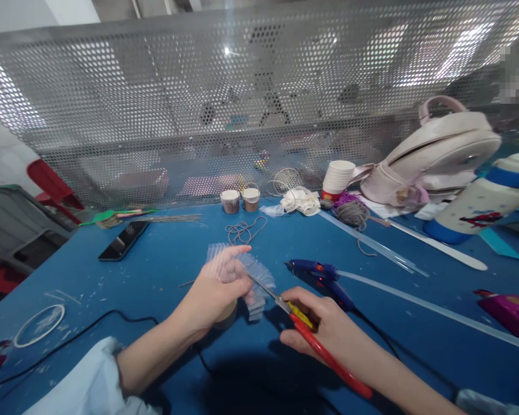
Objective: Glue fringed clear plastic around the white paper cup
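My left hand (218,285) is closed on a clear, ribbed plastic sheet (253,271), holding it up just above the blue table (164,271). A round tan object sits under that hand, mostly hidden. My right hand (324,328) grips red-and-yellow-handled scissors (311,331). Their blades point up-left and meet the lower edge of the plastic sheet. A blue glue gun (318,271) lies just beyond my right hand, its nozzle pointing left.
A black phone (123,241) lies at the left. Two small jars (240,200), grey string (244,230), stacked paper cups (338,178), a pink bag (441,153) and a white-and-blue bottle (480,202) stand along the back. Long clear strips (415,302) cross the right side. A perforated metal screen (242,104) closes the rear.
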Tool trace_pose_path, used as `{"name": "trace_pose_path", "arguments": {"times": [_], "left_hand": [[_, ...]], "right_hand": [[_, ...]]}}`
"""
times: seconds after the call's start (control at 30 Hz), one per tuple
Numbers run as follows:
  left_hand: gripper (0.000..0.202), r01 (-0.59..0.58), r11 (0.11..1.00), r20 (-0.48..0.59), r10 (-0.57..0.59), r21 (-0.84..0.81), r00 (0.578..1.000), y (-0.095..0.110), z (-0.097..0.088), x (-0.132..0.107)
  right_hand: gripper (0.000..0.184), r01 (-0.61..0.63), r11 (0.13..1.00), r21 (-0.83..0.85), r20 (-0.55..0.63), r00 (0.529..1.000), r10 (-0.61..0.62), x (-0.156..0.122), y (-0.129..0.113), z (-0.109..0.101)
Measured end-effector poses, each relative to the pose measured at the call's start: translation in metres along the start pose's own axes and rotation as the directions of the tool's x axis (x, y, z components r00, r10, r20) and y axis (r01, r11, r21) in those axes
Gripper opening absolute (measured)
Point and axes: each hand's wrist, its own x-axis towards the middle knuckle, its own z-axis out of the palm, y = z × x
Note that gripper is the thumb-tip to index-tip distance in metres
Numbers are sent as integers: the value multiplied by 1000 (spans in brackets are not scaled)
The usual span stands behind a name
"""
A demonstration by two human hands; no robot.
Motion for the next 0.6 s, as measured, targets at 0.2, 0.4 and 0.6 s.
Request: {"name": "trace_pose_path", "arguments": {"times": [0.2, 0.4, 0.6], "left_hand": [[51, 23, 1000, 17, -23, 9, 1000, 1, -2, 1], [43, -40, 999, -39, 40, 7, 998, -1, -10, 3], [36, -62, 998, -45, 63, 12, 997, 2, -9, 2]], "right_hand": [[35, -14, 1000, 23, -15, 1000, 14, 0, 0, -1], [36, -36, 999, 21, -44, 998, 37, 1, 4, 0], [32, -42, 998, -52, -62, 997, 39, 1, 1, 2]]}}
